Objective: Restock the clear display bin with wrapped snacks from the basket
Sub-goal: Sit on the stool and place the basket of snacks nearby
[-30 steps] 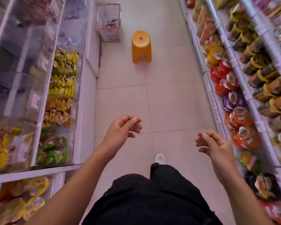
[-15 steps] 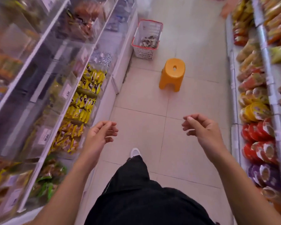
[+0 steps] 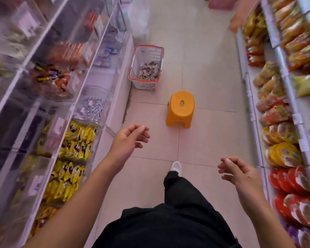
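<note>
A pale tiled floor [image 3: 200, 83] is running down a narrow shop aisle, with clear display bins [image 3: 89, 104] lining the shelving on the left and rows of packaged food [image 3: 283, 154] filling the shelves on the right. A small orange stool [image 3: 180, 108] is standing on the tiles in mid-aisle. Beyond it and slightly left, the white basket [image 3: 147, 66] with a red rim is sitting on the floor against the base of the left shelving, wrapped snacks [image 3: 149, 71] lying in its bottom.

Both hands are hanging in the air, well short of the basket, holding nothing. The left hand [image 3: 131, 137] is reaching forward near the stool with fingers loosely curled; the right hand [image 3: 240, 173] is lagging nearer the body, fingers likewise relaxed.

The left bins are blurring badly, so their labels and much of their contents are hard to read. The person's black clothing [image 3: 168, 226] is covering the lower floor, one white shoe [image 3: 175, 166] showing.
</note>
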The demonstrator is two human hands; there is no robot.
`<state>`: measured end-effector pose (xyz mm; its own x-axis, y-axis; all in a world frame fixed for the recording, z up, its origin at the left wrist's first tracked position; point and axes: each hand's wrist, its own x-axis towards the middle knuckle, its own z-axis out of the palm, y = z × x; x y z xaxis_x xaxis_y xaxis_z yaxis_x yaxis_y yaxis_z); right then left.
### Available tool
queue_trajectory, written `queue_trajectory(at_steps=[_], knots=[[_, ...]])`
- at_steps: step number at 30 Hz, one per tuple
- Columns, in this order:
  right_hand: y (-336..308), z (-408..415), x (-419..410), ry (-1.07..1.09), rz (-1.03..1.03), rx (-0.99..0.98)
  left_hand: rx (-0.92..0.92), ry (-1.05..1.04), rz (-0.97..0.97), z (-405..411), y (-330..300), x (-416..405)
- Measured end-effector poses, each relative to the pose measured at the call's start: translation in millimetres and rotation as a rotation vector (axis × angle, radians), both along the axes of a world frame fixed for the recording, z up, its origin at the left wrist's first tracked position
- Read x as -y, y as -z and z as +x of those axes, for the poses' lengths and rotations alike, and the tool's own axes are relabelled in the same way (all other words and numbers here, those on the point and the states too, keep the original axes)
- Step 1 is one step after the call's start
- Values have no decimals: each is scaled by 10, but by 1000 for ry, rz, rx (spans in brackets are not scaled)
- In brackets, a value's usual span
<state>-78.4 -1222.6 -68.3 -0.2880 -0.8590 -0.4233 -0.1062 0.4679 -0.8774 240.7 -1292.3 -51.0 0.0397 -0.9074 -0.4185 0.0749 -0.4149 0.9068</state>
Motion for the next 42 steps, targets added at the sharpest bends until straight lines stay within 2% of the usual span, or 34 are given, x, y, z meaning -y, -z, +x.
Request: queue_trajectory(at_steps=[4,11,18,22,28,36,42], knots=[[-90,-10,1076,-109,-10,26,28,-65,11,-35,-94,716],[-369,537,2959,-467,-102,57,71,-285,17,418,-194,1502],[-185,1385,4408,-581,-94,61,38,-460,49,1109,147,2316],[-237,1674,5056,-581,-72,27,36,-426,74,1442,188,3036],[-396,1633,5707,-449,-62,20,10,-321,10,1673,-59,4239],[-132,1456,6421,-309,-16,7,-24,-185,0,1432,18,5630],[70,1608,7414,-378,63,22,11,-202,60,1365,183,6380]])
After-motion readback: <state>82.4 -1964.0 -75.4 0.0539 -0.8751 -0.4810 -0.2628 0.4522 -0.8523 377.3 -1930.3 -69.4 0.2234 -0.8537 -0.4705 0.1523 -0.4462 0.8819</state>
